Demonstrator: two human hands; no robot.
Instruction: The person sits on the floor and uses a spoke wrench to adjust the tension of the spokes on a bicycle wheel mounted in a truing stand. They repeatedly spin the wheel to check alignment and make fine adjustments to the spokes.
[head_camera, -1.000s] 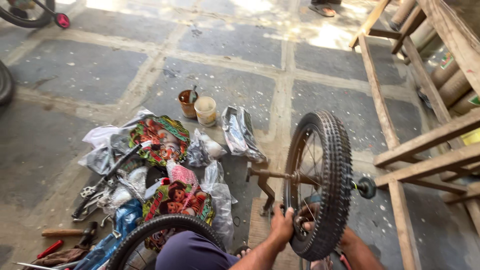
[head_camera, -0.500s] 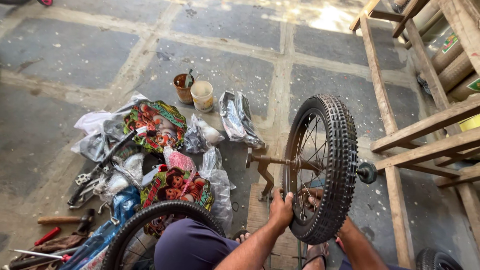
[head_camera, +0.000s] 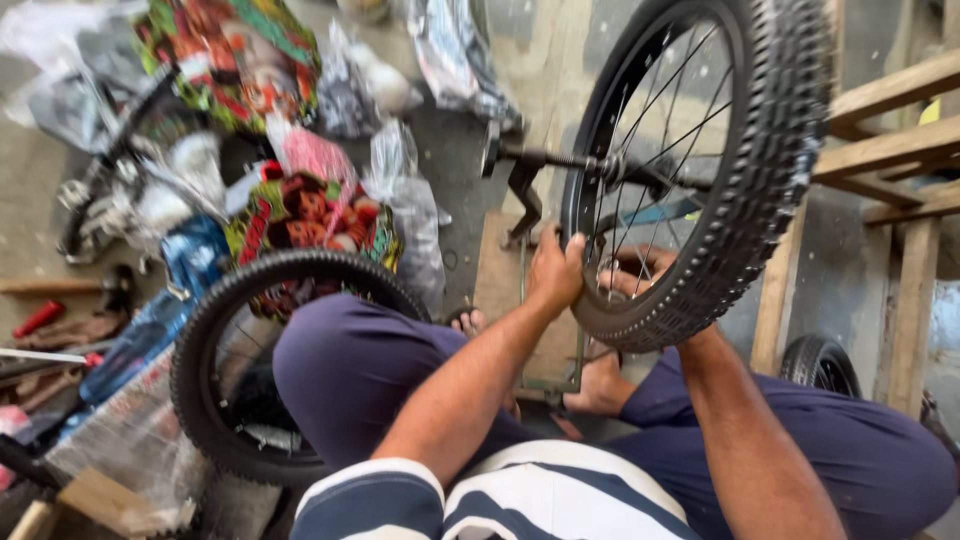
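The black spoked bicycle wheel with a knobbly rubber tyre (head_camera: 700, 170) stood upright at about one o'clock from the person, its axle held on a dark metal stand (head_camera: 525, 190) that rested on a small wooden board (head_camera: 500, 270) on the floor. The left hand (head_camera: 555, 275) was clamped over the near edge of the rim, at the wheel's seven o'clock, fingers curled round the metal. The right hand (head_camera: 640, 265) reached in from the far side of the same stretch of rim, seen through the spokes; its fingers seemed bent against the rim, but I could not tell whether it was gripping or merely resting there. Both forearms ran up from six o'clock, over knees in dark blue trousers (head_camera: 350, 370), with a blue-and-white striped shirt (head_camera: 500, 500) nearest of all.

At eight o'clock, leaning against the left knee, sat a second black tyred wheel (head_camera: 215, 330), smaller in view and partly hidden by the leg. A third small black tyre (head_camera: 820, 362) showed at four o'clock, just beside the right thigh. Further out at nine o'clock lay a red-handled tool (head_camera: 40, 318) and a blue plastic bottle (head_camera: 150, 335). Beyond them, at ten to eleven o'clock, was a heap of clear plastic bags (head_camera: 400, 190) and brightly patterned red-and-green cloth (head_camera: 310, 215). Pale wooden beams (head_camera: 890, 150) crossed at two to three o'clock.
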